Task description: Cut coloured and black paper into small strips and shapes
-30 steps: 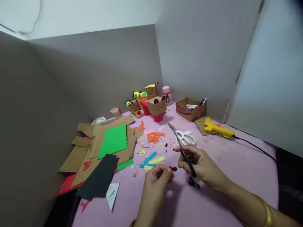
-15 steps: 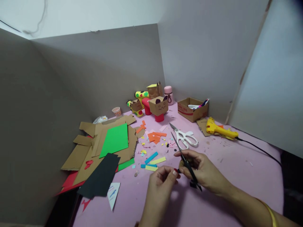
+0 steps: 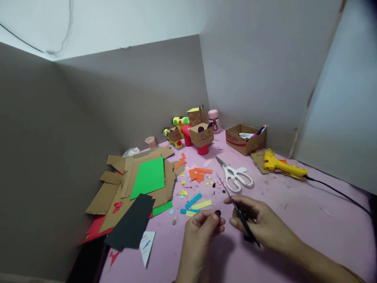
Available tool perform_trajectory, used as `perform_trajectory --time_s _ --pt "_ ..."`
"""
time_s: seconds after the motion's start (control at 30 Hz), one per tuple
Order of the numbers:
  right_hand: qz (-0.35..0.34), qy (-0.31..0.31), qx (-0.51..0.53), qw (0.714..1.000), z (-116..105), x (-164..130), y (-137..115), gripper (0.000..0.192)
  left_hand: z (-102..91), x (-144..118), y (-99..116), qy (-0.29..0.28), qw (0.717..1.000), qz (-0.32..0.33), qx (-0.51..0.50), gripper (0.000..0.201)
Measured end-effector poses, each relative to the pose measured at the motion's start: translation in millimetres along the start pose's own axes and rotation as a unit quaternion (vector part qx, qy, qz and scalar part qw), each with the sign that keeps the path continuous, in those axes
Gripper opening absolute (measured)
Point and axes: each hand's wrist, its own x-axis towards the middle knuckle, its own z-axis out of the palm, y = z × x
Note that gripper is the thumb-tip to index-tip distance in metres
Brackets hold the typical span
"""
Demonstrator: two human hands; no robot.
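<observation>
My left hand (image 3: 203, 228) is pinched on a small black paper piece (image 3: 218, 213), which peeks out above the fingertips. To its right, my right hand (image 3: 256, 220) grips black-handled scissors (image 3: 242, 217), seen nearly edge-on. Their thin blades point away and up to the left. A gap separates the scissors from the black piece. White-handled scissors (image 3: 238, 179) lie on the table just beyond my right hand. Blue and yellow paper strips (image 3: 202, 204) lie beyond my left hand.
Cardboard sheets (image 3: 126, 188), green paper (image 3: 150, 177) and black paper (image 3: 131, 222) lie left. Cardboard-headed animal figures (image 3: 202, 135), a pink bottle (image 3: 214, 122) and a pen box (image 3: 246, 143) stand behind. A yellow glue gun (image 3: 284, 167) trails its cord right. Orange scraps (image 3: 199, 174) lie mid-table.
My right hand and the scissors have drawn away from my left hand, moving right. The black piece now shows at my left fingertips. The whole view has shifted slightly.
</observation>
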Motion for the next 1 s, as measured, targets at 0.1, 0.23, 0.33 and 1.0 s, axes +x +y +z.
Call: perform_trajectory --time_s 0.1,0.23,0.33,1.0 --pt "-0.011 -0.057 -0.096 0.994 2.9 -4.8 2.5 0.03 -4.8 3.4 -3.1 0.017 0.999 0.027 -0.024 0.027" --pt "-0.05 -0.064 -0.201 0.976 5.1 -9.9 -0.2 0.037 -6.7 1.8 -2.6 0.008 0.996 0.087 -0.019 0.019" --pt "-0.072 -0.073 -0.245 0.964 4.6 -10.5 -0.5 0.041 -6.6 0.4 -2.0 -0.003 0.995 0.103 -0.018 0.011" --pt "0.0 0.065 0.069 0.995 10.3 -5.0 -9.6 0.035 6.9 -9.0 -10.4 -0.006 0.994 0.094 0.058 0.019"
